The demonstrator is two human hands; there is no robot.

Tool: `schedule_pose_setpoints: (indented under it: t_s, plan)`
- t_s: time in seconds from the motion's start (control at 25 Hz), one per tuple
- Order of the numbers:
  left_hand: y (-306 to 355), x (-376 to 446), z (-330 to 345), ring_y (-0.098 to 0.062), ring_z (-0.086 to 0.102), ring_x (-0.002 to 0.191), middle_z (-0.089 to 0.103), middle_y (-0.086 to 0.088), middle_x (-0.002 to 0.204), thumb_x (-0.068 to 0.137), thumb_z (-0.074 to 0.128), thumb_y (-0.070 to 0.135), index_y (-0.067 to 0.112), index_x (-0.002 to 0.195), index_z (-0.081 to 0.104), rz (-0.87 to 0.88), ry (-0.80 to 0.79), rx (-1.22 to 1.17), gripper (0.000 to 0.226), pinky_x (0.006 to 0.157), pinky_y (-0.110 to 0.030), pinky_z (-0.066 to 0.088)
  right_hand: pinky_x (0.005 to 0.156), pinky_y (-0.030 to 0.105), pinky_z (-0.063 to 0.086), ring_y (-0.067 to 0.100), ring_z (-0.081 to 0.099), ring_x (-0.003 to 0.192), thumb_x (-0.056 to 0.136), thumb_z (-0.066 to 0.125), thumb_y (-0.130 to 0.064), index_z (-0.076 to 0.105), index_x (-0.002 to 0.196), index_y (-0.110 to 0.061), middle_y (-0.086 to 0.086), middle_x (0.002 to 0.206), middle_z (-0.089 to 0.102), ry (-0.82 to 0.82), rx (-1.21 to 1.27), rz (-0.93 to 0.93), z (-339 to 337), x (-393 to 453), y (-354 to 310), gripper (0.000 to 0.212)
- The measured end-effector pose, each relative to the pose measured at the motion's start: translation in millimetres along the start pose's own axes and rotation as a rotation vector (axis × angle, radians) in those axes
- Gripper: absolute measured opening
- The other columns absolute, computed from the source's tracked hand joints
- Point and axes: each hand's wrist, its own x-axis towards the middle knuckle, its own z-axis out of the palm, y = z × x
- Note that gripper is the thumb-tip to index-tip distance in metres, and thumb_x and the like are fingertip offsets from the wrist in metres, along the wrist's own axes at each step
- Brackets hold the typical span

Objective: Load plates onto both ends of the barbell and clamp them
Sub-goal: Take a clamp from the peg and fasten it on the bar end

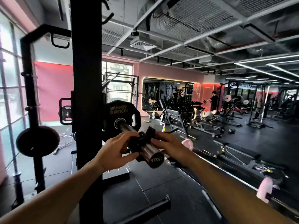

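The chrome barbell sleeve [125,126] points toward me, its end cap reading 1500LB. A black Hammer Strength plate [119,111] sits far up the sleeve against the rack. A black clamp collar [144,138] is around the sleeve near its end, with its lever sticking up. My left hand [119,148] grips the collar from the left side. On the collar's right side, my right hand [168,145] holds it with curled fingers. The far end of the bar is hidden behind the rack.
A black rack upright [87,94] stands just left of the sleeve. A round plate [38,140] hangs on a storage peg at lower left. Benches [205,125] and a pink plate [187,143] lie to the right. People stand far back by the mirror.
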Motion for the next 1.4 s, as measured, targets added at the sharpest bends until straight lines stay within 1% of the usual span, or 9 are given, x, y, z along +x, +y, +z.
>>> schedule_pose_setpoints:
  t_s: [0.16,0.36,0.52,0.72,0.8,1.0,1.16,1.32,1.4]
  plan:
    - [-25,-6,-6,-0.012,0.057,0.07,0.055,0.021,0.096,0.08,0.076,0.04,0.038,0.132,0.05,-0.167,-0.01,0.011,0.059,0.063,-0.017,0.05,0.066,0.019,0.057,0.001,0.071,0.084,0.099,0.062,-0.025,0.066,0.123,-0.024,-0.001,0.113,0.07,-0.054,0.018,-0.038,10,39,2,0.024]
    - [-32,-11,5,-0.016,0.064,0.073,0.064,0.011,0.097,0.08,0.08,0.037,0.041,0.131,0.052,-0.334,0.076,0.069,0.058,0.071,-0.028,0.056,0.086,0.033,0.061,0.017,0.07,0.106,0.097,0.065,-0.029,0.068,0.112,-0.035,0.0,0.118,0.071,-0.152,0.042,-0.056,8,75,7,0.017]
    - [-44,-8,10,-0.018,0.069,0.088,0.067,0.008,0.107,0.08,0.075,0.045,0.044,0.133,0.051,-0.372,0.109,0.078,0.058,0.082,-0.031,0.056,0.102,0.038,0.052,0.016,0.067,0.11,0.097,0.064,-0.032,0.068,0.124,-0.029,-0.005,0.12,0.071,-0.151,-0.009,-0.09,10,100,16,0.028]
    - [-73,1,11,-0.015,0.067,0.091,0.065,0.007,0.107,0.079,0.076,0.044,0.047,0.134,0.051,-0.41,0.117,0.118,0.061,0.085,-0.034,0.055,0.077,0.036,0.052,0.04,0.066,0.11,0.094,0.065,-0.037,0.068,0.127,-0.032,0.01,0.117,0.073,-0.168,-0.009,-0.061,15,136,25,0.034]
    - [-83,5,11,-0.013,0.066,0.092,0.064,0.008,0.106,0.08,0.078,0.041,0.047,0.134,0.051,-0.424,0.097,0.128,0.061,0.086,-0.032,0.054,0.074,0.035,0.05,0.042,0.065,0.111,0.093,0.066,-0.037,0.069,0.123,-0.034,0.013,0.119,0.072,-0.166,-0.01,-0.056,16,147,28,0.031]
    - [-118,17,10,-0.015,0.068,0.082,0.066,0.005,0.1,0.081,0.078,0.038,0.049,0.133,0.05,-0.482,0.059,0.098,0.059,0.083,-0.035,0.056,0.076,0.023,0.053,0.011,0.07,0.091,0.096,0.064,-0.033,0.067,0.127,-0.03,-0.004,0.108,0.073,-0.162,-0.005,-0.062,23,176,32,0.031]
    - [-141,27,11,-0.008,0.064,0.064,0.067,0.011,0.081,0.084,0.078,0.026,0.067,0.123,0.043,-0.522,0.055,0.055,0.067,0.077,-0.031,0.057,0.085,0.037,0.061,0.021,0.076,0.089,0.093,0.067,-0.036,0.066,0.133,-0.029,-0.002,0.112,0.075,-0.131,-0.038,-0.042,29,206,38,0.04]
    - [-169,35,13,-0.008,0.066,0.064,0.072,0.014,0.074,0.084,0.077,0.027,0.065,0.125,0.044,-0.571,0.048,0.014,0.065,0.081,-0.038,0.058,0.066,0.022,0.059,0.021,0.076,0.082,0.092,0.071,-0.031,0.067,0.131,-0.025,-0.003,0.109,0.072,-0.054,-0.062,-0.05,37,228,39,0.04]
    - [-177,36,13,-0.007,0.065,0.062,0.073,0.011,0.072,0.082,0.078,0.028,0.062,0.127,0.047,-0.578,0.058,-0.012,0.064,0.08,-0.037,0.058,0.066,0.027,0.061,0.021,0.077,0.075,0.088,0.075,-0.033,0.069,0.124,-0.026,-0.001,0.102,0.072,-0.02,-0.052,-0.044,37,236,43,0.037]
